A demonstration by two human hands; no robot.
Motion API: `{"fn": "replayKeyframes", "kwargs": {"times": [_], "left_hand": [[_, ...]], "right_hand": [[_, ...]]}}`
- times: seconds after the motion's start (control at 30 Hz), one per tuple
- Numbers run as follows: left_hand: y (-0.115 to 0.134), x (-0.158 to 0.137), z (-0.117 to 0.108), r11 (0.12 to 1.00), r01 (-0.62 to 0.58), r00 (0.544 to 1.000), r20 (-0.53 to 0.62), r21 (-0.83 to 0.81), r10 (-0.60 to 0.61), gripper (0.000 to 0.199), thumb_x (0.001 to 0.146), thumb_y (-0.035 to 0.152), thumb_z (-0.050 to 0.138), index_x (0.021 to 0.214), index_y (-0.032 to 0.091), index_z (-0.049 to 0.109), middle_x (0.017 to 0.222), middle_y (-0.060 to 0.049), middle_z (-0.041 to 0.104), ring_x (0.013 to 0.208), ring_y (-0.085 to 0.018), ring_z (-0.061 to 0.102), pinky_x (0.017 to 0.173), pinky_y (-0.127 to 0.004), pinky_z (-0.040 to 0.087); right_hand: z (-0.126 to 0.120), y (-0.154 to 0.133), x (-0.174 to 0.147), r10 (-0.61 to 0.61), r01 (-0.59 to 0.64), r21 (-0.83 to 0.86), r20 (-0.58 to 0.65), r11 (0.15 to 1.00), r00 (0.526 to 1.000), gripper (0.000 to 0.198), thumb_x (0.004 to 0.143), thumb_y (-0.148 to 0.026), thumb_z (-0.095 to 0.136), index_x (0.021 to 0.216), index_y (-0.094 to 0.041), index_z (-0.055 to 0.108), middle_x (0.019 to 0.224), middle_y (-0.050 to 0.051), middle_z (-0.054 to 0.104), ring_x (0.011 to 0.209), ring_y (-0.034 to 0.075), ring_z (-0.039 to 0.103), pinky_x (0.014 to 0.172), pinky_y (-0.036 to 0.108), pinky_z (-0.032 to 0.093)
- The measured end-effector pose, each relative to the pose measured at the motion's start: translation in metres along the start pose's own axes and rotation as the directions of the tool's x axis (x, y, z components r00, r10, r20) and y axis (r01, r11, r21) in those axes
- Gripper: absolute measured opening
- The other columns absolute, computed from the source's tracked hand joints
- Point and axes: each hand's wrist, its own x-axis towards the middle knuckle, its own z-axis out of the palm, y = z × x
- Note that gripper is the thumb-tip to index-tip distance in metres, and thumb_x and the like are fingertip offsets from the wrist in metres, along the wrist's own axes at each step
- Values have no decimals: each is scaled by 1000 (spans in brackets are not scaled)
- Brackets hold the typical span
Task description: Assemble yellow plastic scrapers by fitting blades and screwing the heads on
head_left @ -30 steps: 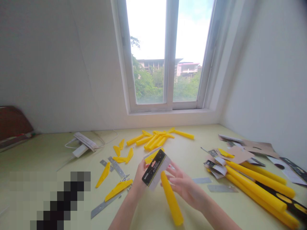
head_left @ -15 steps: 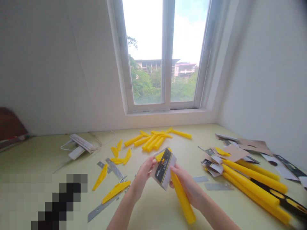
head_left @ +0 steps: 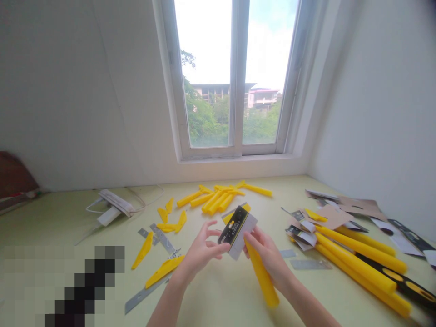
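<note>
My right hand (head_left: 264,250) is closed around the neck of a yellow-handled scraper (head_left: 262,272), its handle slanting down toward me. A black-and-white printed card (head_left: 240,231) sits at the scraper's head, under my right thumb. Behind the card, part of the yellow head and a grey blade edge show. My left hand (head_left: 206,250) is just left of the card with its fingers spread. Its thumb tip is at the card's lower left edge; whether it touches I cannot tell.
Yellow scraper handles (head_left: 218,200) lie in a row near the window. To the left are loose yellow head pieces (head_left: 143,250), metal blades (head_left: 143,297) and small screws (head_left: 175,254). Right are carded scrapers (head_left: 361,263), flat blades (head_left: 309,264) and cardboard (head_left: 361,206). A power strip (head_left: 116,203) lies back left.
My left hand has loosened from the card and spread its fingers, moving slightly left. The card has turned and shifted right, showing more of the blade edge behind it.
</note>
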Motion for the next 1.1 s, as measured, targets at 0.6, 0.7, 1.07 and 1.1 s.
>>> {"fn": "replayKeyframes", "kwargs": {"times": [0.6,0.7,1.07,1.1], "left_hand": [[1,6,5,966,-163,952,-288,-202,100,16,73,30,53,75,16,46,75,-3,61,71,-17,62,72,-36,50],[2,6,6,962,-139,952,-299,-236,64,15,70,27,54,73,15,46,73,-3,60,70,-17,62,71,-35,50],[3,4,4,946,144,986,-44,-289,-163,35,59,14,49,93,18,48,85,-5,61,72,-17,58,61,-30,46],[3,3,4,944,160,986,2,-288,-167,33,60,16,50,93,17,49,84,-5,61,72,-18,58,62,-32,47]], "right_hand": [[5,2,-4,86,-84,-20,154,996,984,48,73,-30,60,118,-22,46,91,4,60,68,13,54,63,27,42],[5,3,-5,75,-74,-13,157,997,985,49,70,-24,62,115,-22,45,83,2,60,70,14,55,66,28,42],[8,6,-6,195,-190,-67,68,979,979,35,74,-50,51,82,-16,51,53,-2,56,49,12,51,51,24,38],[8,5,-5,196,-193,-56,69,980,978,35,72,-50,53,81,-16,51,52,-2,56,47,12,51,50,24,37]]}}
